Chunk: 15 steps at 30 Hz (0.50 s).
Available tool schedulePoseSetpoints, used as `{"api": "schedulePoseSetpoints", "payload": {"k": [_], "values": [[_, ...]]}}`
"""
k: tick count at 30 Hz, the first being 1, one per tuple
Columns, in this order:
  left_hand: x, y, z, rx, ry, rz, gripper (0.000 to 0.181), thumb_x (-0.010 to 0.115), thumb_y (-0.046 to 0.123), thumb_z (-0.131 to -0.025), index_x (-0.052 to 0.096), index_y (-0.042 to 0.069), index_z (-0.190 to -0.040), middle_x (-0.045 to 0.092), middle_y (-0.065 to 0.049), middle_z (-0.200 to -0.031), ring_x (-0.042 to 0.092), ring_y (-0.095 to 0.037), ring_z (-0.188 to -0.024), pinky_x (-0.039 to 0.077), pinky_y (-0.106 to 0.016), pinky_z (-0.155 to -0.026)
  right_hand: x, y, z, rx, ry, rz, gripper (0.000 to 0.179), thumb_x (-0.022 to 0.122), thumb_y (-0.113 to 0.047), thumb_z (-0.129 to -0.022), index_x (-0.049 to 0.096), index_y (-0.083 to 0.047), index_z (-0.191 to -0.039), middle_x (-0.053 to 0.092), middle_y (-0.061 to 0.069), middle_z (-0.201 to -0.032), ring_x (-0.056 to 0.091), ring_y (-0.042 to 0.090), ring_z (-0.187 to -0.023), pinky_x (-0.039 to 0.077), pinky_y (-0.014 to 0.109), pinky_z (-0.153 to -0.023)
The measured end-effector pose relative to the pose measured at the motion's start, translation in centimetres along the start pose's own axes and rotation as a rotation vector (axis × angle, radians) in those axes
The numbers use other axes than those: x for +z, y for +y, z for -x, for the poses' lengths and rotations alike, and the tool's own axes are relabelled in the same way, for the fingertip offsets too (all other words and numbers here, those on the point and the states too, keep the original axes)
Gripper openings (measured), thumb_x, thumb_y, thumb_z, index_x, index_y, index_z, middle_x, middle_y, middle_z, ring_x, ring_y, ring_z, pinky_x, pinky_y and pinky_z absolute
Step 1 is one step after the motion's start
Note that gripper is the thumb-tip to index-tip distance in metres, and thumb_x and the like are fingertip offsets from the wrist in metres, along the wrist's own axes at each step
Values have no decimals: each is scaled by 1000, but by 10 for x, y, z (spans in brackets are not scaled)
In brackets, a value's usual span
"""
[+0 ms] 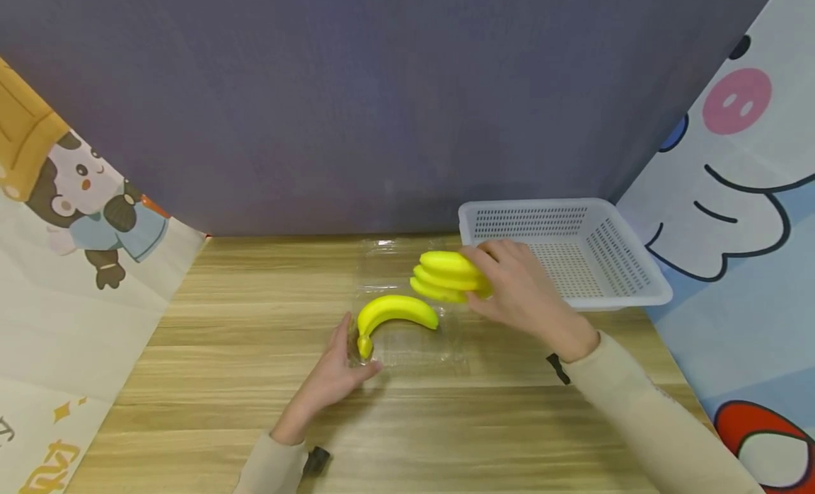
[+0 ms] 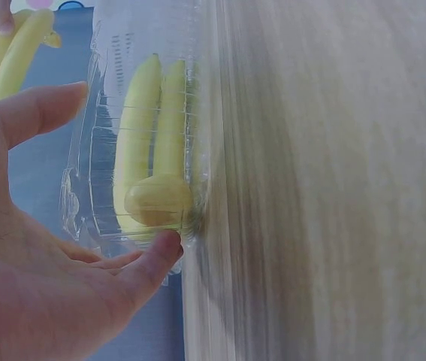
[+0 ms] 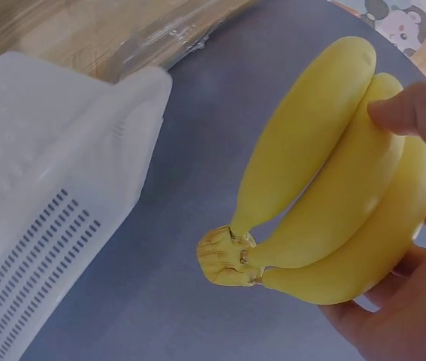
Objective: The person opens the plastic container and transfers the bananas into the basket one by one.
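A bunch of three yellow bananas (image 1: 446, 274) is off the table, above the right part of an open clear plastic clamshell container (image 1: 414, 349). The person's right hand (image 1: 512, 289) grips it, thumb and fingers curled round opposite sides; the right wrist view shows the bananas joined at a brownish-yellow crown (image 3: 226, 257), which stands clear of the fingers. A single curved banana (image 1: 397, 308) lies in the container's near half, its stem end toward the near left corner, while the other half lies folded back toward the wall. The left hand (image 1: 332, 370) is at that corner, thumb and fingers spread apart, one fingertip at the container's side; whether the thumb touches the plastic I cannot tell. To the right is a white perforated plastic basket (image 1: 637, 267), its near left edge partly hidden behind the right hand. All this is on a wood-grain table (image 1: 242, 381), backed by a dark grey-blue wall (image 1: 331, 112). Cartoon-printed panels flank it, a child figure (image 1: 92, 204) on the left and a pink-snouted pig (image 1: 737, 101) on the right.
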State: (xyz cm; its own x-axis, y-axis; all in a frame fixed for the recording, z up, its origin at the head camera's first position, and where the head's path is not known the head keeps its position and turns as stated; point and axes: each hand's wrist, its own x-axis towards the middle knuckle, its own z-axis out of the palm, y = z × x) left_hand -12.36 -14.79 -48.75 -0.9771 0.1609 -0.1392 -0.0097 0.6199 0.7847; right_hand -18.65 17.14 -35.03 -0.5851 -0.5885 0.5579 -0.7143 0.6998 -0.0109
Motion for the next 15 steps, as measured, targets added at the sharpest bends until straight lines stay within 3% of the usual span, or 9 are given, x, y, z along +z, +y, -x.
{"api": "schedulePoseSetpoints", "payload": {"k": [6, 15], "values": [[-1, -1, 0, 9, -9, 9, 113, 75, 46, -77, -2, 13, -154, 3, -17, -158, 14, -39, -141, 18, -60, -110, -3, 7, -1, 11, -30, 18, 60, 78, -25, -68, 57, -8, -121, 58, 9, -99, 53, 28, -87, 46, 44, -76], [0, 0, 1, 8, -9, 12, 113, 75, 46, -77, -1, 12, -153, 4, -18, -158, 15, -40, -141, 19, -61, -109, -3, 21, 1, 17, -17, 34, 58, 76, -26, -68, 58, -8, -120, 59, 10, -98, 53, 28, -83, 45, 41, -67]]}}
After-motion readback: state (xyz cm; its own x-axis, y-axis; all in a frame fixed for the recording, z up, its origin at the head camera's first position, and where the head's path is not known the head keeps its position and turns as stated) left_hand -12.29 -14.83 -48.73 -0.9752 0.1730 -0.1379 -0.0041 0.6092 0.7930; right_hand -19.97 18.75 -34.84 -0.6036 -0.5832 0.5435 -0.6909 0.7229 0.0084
